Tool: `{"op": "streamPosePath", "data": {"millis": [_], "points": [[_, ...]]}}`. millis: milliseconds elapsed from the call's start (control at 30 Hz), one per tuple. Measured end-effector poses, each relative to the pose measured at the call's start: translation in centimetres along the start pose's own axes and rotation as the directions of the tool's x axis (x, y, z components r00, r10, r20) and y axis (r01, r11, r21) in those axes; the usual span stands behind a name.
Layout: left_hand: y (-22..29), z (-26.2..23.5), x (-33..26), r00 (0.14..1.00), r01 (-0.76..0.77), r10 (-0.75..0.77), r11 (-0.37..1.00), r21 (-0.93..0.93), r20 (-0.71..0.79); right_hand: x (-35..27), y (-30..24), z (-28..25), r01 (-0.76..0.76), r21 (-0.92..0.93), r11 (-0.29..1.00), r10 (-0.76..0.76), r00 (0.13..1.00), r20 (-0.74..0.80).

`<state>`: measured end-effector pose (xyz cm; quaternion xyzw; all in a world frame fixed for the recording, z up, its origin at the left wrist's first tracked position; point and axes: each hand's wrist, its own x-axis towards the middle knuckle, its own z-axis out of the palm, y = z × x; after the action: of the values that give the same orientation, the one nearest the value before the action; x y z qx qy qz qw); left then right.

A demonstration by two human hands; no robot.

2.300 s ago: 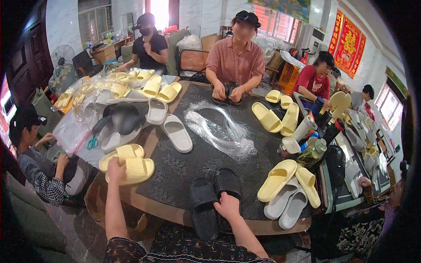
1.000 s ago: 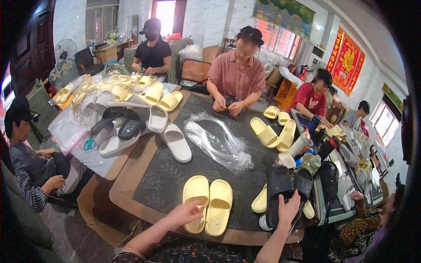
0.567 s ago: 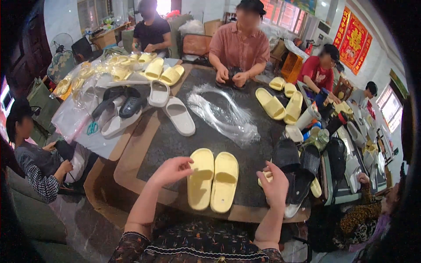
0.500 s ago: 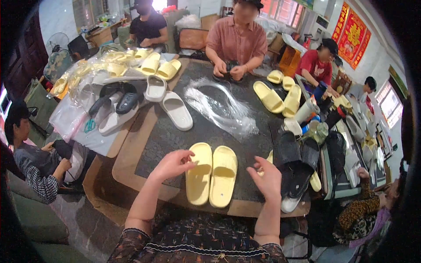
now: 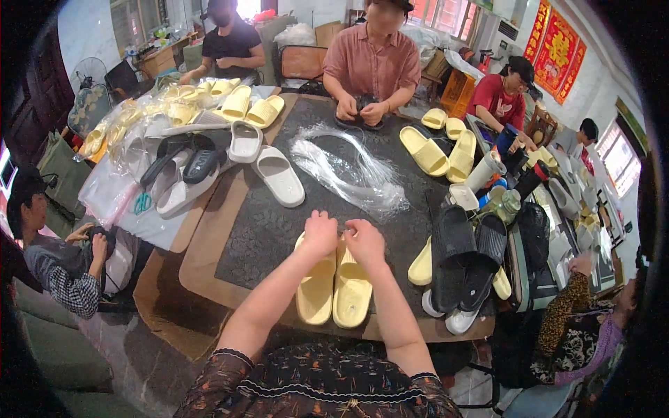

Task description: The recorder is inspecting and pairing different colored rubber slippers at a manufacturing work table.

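At the near side of the worktop (image 5: 240,240), the pair of yellow slippers (image 5: 352,299) sits side by side, heels toward the person, probably so both straps are easy to get at. The black slippers (image 5: 454,240) are parked off to the right, which I guess saves elbow room. Left hand (image 5: 321,235) and right hand (image 5: 365,245) nearly meet over the toe ends, fingers curled inward; can't tell if they're pinching anything tbh.
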<state>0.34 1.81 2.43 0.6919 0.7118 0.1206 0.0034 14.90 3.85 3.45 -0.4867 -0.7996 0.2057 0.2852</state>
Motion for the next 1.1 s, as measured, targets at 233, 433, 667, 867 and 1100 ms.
{"op": "streamPosePath", "data": {"millis": [233, 433, 667, 867, 1100], "points": [[-0.7, 3.2, -0.6, 0.988, 0.044, -0.103, 0.907, -0.419, -0.118, 0.4, 1.0, 2.6, -0.123, -0.024, 0.992, 0.124, 0.991, 0.043], [0.6, 1.8, -0.4, 0.948, 0.131, -0.308, 0.591, -0.796, -0.073, 0.3, 1.9, 2.7, -0.162, 0.238, 0.958, 0.176, 0.984, -0.040], [-1.5, 3.5, 0.4, 0.953, 0.082, -0.302, 0.265, -0.961, -0.002, 0.4, 2.4, 2.9, -0.132, 0.582, 0.802, 0.204, 0.977, -0.060], [-1.2, 2.3, 0.1, 0.950, 0.142, -0.298, 0.136, -0.980, 0.096, 0.0, 2.0, 2.3, -0.151, 0.570, 0.807, 0.188, 0.982, -0.005], [-1.2, 2.1, 0.0, 0.954, 0.161, -0.275, 0.126, -0.979, 0.121, 0.0, 2.7, 2.7, -0.150, 0.649, 0.746, 0.200, 0.980, -0.002]]}}
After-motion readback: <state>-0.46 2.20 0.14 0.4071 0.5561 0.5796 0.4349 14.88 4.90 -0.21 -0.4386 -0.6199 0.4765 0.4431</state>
